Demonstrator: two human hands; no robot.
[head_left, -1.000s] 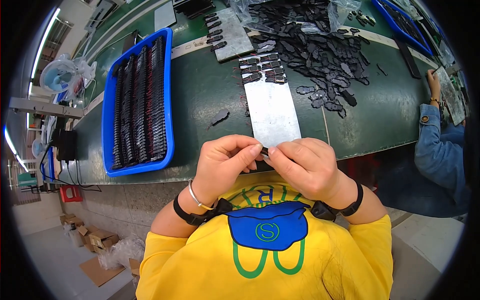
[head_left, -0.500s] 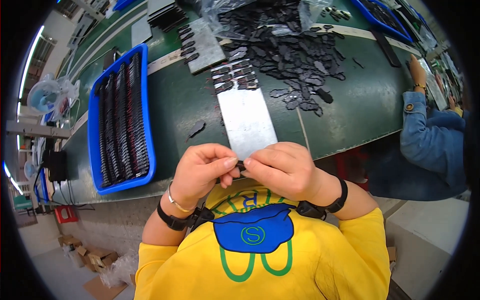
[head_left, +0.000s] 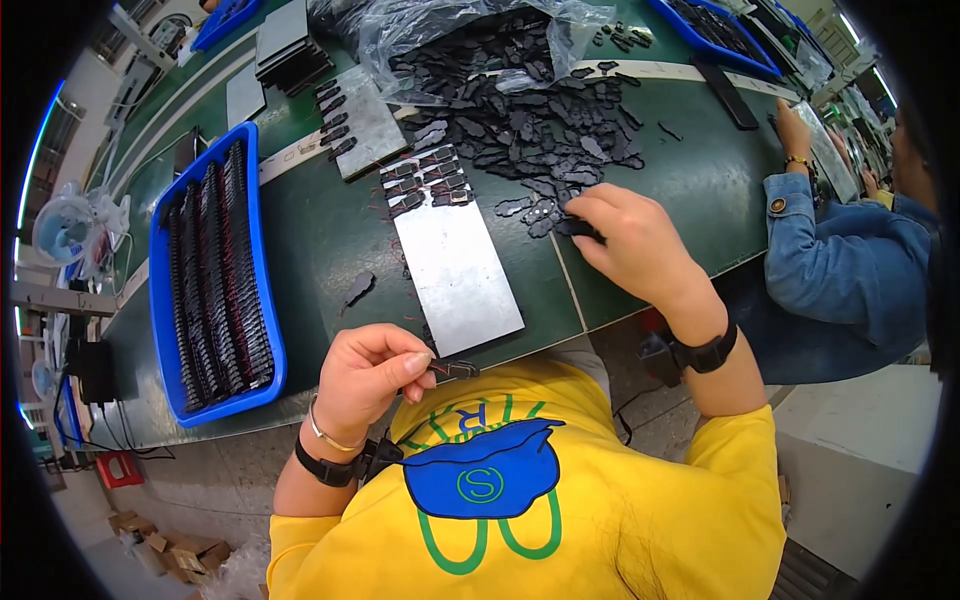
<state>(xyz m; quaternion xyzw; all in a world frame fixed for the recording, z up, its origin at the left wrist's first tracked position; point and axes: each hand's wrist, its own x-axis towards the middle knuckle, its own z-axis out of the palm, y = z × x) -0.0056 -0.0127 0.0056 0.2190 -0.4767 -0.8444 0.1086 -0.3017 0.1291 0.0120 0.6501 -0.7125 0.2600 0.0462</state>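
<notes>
Near the table's front edge my left hand (head_left: 372, 375) pinches a small black part with thin red wires (head_left: 456, 369), held out past its fingertips. Out to the right, my right hand (head_left: 635, 245) reaches to the near end of a pile of flat black plastic pieces (head_left: 550, 130). Its thumb and fingers close on one black plastic piece (head_left: 578, 229); the fingertips are partly hidden. Between my hands lies a bare metal plate (head_left: 455, 275), with several small black wired parts (head_left: 430, 180) set in rows at its far end.
A blue tray (head_left: 280, 370) packed with rows of black wired parts stands at the left. One loose black piece (head_left: 358, 288) lies beside the metal plate. Behind are a second metal plate (head_left: 365, 115) and a clear plastic bag (head_left: 385, 50). A co-worker's denim sleeve (head_left: 825, 240) is at the right.
My right hand has left my left hand and gone forward and right to the pile, closing on a black piece. My left hand keeps the wired part, which shows more now.
</notes>
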